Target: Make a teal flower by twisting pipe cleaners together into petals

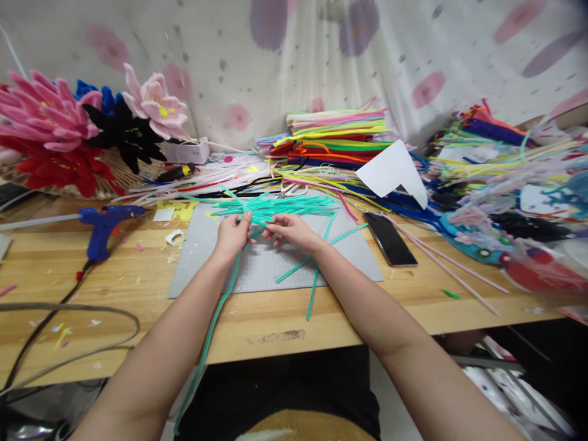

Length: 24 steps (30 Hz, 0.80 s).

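Thin, fuzzy teal stems [258, 220] sit pinched between the fingertips of my left hand [235, 234] and right hand [290, 232], over a flat grey mat [202, 272]; a blue plastic glue gun [101, 231] lies off left.

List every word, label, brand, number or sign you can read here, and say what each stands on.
No text can be read.
Small white box: any marking is too small and blurred to read.
Grey flat cutting mat: no readable numbers.
Blue plastic glue gun: no readable brand.
Black-screened phone: screen dark, no readable words.
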Available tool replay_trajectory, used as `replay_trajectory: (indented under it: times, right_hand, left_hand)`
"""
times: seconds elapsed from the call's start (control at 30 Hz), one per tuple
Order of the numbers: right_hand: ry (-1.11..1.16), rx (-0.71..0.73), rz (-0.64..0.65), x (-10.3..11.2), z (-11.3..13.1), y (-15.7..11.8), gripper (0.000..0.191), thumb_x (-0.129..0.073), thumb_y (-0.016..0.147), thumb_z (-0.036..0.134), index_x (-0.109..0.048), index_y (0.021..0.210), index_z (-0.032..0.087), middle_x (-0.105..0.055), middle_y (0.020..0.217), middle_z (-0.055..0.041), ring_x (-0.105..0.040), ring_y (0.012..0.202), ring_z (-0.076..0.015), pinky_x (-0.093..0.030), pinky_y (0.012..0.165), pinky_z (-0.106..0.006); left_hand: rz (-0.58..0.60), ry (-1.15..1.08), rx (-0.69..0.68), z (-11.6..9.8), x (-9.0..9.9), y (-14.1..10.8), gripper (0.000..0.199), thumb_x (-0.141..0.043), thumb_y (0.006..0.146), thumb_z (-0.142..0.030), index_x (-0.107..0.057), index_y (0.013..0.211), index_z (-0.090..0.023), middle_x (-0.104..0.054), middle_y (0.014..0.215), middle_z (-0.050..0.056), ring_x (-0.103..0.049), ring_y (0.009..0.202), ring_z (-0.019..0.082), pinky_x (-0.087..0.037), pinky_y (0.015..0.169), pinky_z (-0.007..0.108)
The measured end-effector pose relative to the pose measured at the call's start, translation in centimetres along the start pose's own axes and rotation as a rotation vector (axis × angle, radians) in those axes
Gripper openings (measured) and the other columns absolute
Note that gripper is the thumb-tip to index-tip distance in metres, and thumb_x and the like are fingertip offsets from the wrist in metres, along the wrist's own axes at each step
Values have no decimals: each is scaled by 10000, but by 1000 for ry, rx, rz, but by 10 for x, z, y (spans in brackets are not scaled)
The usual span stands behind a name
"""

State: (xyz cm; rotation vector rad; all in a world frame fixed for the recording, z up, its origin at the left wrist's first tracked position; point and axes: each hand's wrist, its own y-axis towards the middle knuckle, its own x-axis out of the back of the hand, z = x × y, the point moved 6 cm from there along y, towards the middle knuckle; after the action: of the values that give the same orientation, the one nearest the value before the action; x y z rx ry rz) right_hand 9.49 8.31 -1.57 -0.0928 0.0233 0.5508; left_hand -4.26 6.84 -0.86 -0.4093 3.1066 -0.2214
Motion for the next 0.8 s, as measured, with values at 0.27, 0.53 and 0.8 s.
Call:
replay_trajectory:
  times: [0.27, 0.53, 0.8]
  right_hand:
    - [-53, -18, -37, 1, -1, 0, 230, -662, 708, 318, -492, 753, 168, -634, 635, 16, -571, 550, -81, -450, 461, -173]
    - [-125, -13, -136, 4, 0, 2, 194, -619, 747, 266, -448, 729, 177, -601, 584, 34, -532, 486, -69, -427, 433, -166]
    - [26, -67, -34, -1, -3, 0, 176, -612, 755, 302, -499, 780, 169, -616, 660, 17, -566, 563, -73, -433, 428, -153]
  left_hand:
    - [105, -153, 70, 6, -9, -4, 219, -704, 685, -223, -526, 770, -128, -610, 647, 15, -624, 567, 129, -480, 412, 195]
    - [36, -146, 68, 11, -7, 0, 269, -657, 727, -168, -435, 878, -165, -577, 579, -41, -631, 518, 141, -468, 378, 189]
    - [22, -242, 154, 13, -5, 1, 335, -672, 727, -163, -437, 965, -156, -609, 626, -20, -643, 558, 134, -479, 408, 183]
